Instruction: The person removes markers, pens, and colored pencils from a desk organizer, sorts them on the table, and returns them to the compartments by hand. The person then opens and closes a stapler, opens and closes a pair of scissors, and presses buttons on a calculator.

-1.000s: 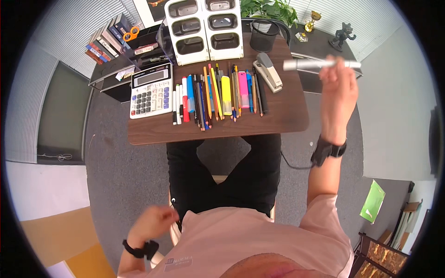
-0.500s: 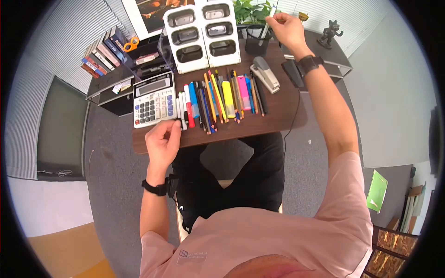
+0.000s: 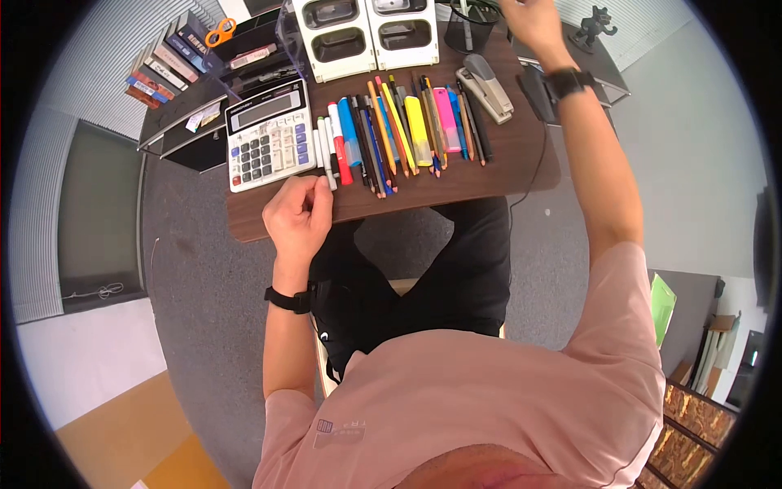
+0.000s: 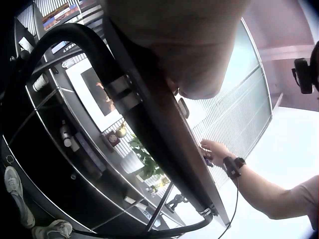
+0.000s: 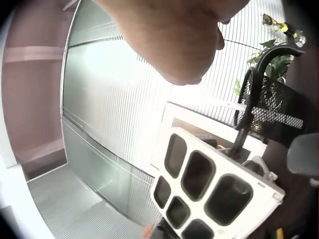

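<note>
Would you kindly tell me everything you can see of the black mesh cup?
The black mesh cup is round, seemingly metal, with a solid dark rim and see-through walls. It stands upright on the far side of the brown table, right of the white bin unit. A white marker is inside, visible through the mesh. The right hand is beside it, apparently not touching.

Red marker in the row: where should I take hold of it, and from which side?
Pinch the red marker, probably by its red near end, coming from above and the near side. It lies lengthwise, and that end reaches past the blue highlighter on its right; a white marker lies close on its left.
</note>
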{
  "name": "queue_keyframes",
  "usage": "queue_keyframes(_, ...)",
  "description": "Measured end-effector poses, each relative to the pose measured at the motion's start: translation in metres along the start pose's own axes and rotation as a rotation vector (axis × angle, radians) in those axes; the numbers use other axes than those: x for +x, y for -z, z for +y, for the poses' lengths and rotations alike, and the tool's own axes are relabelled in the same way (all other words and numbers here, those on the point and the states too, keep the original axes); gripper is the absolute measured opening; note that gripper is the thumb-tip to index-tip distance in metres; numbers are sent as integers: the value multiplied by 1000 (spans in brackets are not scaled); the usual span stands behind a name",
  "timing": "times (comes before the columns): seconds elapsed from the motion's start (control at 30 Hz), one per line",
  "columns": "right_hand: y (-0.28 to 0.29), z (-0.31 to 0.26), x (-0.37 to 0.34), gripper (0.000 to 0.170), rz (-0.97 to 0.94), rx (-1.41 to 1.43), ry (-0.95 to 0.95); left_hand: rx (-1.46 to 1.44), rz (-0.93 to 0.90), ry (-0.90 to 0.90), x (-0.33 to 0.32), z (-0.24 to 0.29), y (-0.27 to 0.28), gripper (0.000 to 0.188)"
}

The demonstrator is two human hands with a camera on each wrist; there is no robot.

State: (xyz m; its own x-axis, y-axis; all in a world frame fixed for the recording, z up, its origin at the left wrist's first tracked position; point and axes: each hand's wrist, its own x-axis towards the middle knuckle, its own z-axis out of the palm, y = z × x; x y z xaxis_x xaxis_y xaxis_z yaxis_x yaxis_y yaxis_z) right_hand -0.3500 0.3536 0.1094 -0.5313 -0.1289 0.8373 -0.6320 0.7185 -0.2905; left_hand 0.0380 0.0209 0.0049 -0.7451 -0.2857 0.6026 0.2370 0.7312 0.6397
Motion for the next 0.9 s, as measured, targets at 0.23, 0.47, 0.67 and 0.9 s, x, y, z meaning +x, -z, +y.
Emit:
queue_keyframes(0.23,99,-105,-96,34,-284,567,-350,69,36,-63,0,0,-3,11)
queue_keyframes(0.47,121,-115,-218,17,-381,483,-467,124,55,-59,-2,-2,-5,10)
queue_keyframes(0.67,114,-110,-238,17,-259,548,-548,133,45,-43,-4,-2,-5,10)
queue_keyframes(0.9,111,-115,-237,17,-243,469,-534,113,58,-46,-3,-2,-6,12)
